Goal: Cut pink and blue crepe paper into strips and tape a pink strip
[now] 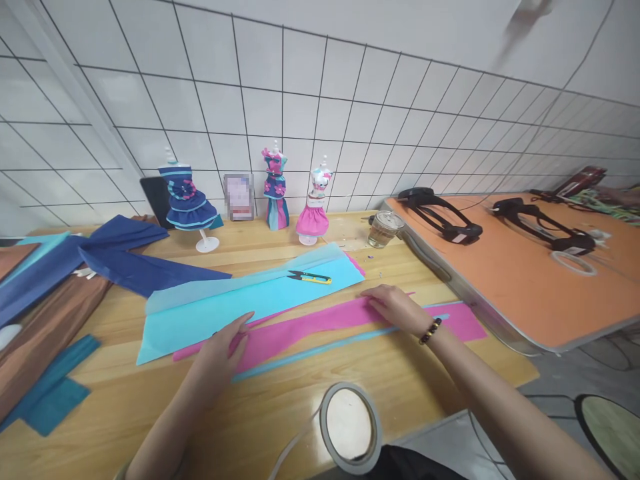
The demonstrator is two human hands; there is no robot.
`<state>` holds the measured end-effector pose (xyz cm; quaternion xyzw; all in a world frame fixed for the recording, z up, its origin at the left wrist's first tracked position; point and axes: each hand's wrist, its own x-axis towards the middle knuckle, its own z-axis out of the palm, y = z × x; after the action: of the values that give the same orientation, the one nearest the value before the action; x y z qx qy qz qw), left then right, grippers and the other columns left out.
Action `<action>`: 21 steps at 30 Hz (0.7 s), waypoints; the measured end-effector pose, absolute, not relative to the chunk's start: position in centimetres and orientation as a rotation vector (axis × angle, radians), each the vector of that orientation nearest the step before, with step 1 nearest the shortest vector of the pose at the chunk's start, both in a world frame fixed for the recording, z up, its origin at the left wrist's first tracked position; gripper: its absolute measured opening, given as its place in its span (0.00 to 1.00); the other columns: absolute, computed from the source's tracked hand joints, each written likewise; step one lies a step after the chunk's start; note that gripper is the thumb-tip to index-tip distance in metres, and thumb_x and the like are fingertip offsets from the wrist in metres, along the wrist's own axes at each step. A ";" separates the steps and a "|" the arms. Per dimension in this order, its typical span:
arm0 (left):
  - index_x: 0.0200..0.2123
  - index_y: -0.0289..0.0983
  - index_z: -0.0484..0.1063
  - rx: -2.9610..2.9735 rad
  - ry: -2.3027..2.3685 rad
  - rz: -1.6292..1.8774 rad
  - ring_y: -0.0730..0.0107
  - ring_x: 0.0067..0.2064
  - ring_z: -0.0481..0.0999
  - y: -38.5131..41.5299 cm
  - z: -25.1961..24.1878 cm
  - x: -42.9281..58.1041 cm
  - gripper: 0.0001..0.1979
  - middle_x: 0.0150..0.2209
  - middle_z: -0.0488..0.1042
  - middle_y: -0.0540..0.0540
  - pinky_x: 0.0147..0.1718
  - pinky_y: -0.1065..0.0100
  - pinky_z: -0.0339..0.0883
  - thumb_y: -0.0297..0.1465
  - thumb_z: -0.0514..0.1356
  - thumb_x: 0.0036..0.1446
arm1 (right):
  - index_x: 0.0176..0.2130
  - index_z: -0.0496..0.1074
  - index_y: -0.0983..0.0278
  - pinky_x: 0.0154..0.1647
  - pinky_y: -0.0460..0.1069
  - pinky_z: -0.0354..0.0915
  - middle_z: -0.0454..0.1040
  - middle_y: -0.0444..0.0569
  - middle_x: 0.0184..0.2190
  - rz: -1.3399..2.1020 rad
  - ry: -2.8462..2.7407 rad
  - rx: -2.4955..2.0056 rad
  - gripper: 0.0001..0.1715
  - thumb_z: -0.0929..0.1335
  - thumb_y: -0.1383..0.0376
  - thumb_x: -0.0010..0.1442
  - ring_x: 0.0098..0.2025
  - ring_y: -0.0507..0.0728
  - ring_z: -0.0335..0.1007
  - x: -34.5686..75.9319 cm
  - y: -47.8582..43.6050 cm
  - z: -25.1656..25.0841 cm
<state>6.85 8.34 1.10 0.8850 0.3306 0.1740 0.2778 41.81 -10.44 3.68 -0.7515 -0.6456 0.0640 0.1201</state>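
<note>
A long pink fabric strip (310, 324) lies across the wooden table, with a thin light-blue strip (320, 350) along its near side. My left hand (223, 350) is at the strip's left end, its thumb and fingers around the edge of the pink fabric. On the strip's right part rests my right hand (395, 308), fingers together on the cloth. Behind both hands is a bright blue fabric sheet (240, 300) with yellow-handled thread snips (310, 277) on it. More pink fabric (463, 323) shows beyond my right wrist.
Three dressed mini mannequins (275, 190) stand by the tiled wall. A glass (385, 229) is at the back right, a tape roll (326, 427) at the front edge. Navy fabric (135, 263) and brown fabric (55, 320) lie left. Black headsets (445, 217) rest on an orange table (505, 287).
</note>
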 end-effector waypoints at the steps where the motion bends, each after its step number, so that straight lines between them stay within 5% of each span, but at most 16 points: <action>1: 0.53 0.39 0.62 2.374 0.886 0.468 0.66 0.44 0.74 8.5 1.0 6.8 0.21 0.41 0.76 0.48 0.42 0.67 0.68 0.36 0.48 0.57 | 0.45 0.71 0.62 0.44 0.51 0.64 0.76 0.50 0.40 0.188 -1.872 -2.210 0.17 0.59 0.68 0.59 0.42 0.56 0.70 42.6 -10.9 3.7; 14: 0.57 0.43 0.56 2.553 0.903 0.489 0.66 0.43 0.74 9.0 0.3 6.9 0.24 0.43 0.74 0.49 0.38 0.68 0.68 0.37 0.52 0.56 | 0.45 0.70 0.64 0.47 0.59 0.62 0.72 0.56 0.44 -0.174 -1.652 -2.314 0.17 0.60 0.66 0.59 0.48 0.62 0.65 47.2 -13.1 2.2; 21: 0.48 0.38 0.64 2.949 0.630 0.914 0.61 0.41 0.69 8.2 0.9 7.4 0.15 0.41 0.71 0.42 0.39 0.62 0.62 0.29 0.51 0.58 | 0.40 0.70 0.63 0.46 0.56 0.64 0.72 0.54 0.40 -0.283 -1.650 -2.190 0.13 0.59 0.65 0.61 0.43 0.59 0.67 43.3 -14.7 2.5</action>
<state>7.41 8.24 0.90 0.9359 0.2000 0.2901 -0.0048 43.30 -14.72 2.47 -0.7798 -0.5874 -0.1008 0.1914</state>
